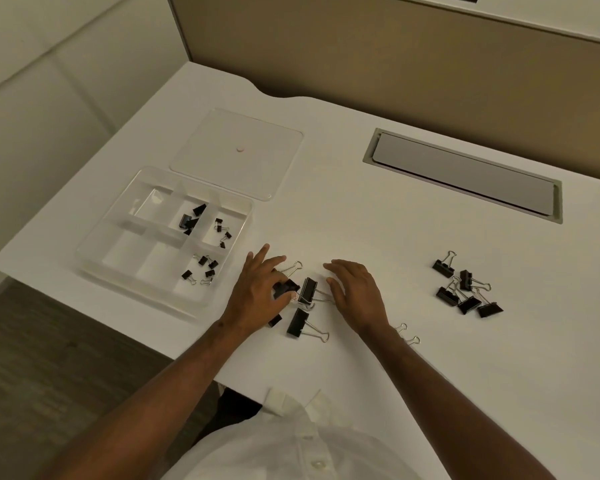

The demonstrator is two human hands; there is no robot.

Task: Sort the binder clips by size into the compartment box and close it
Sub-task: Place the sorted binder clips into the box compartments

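Left hand [260,289] is pinching a large binder clip [284,287] mid-frame; right hand [355,292] is hovering flat, fingers relaxed, just beside another clip [308,289].

Left hand [257,289] gripping large binder clip [284,287] beside open compartment box [94,251] on white desk [361,220]; right hand [355,291] hovering flat, lid [236,154] off.

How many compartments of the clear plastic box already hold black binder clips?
3: the far middle compartment, the far right compartment and the near right compartment of the clear plastic compartment box. The rest look empty.
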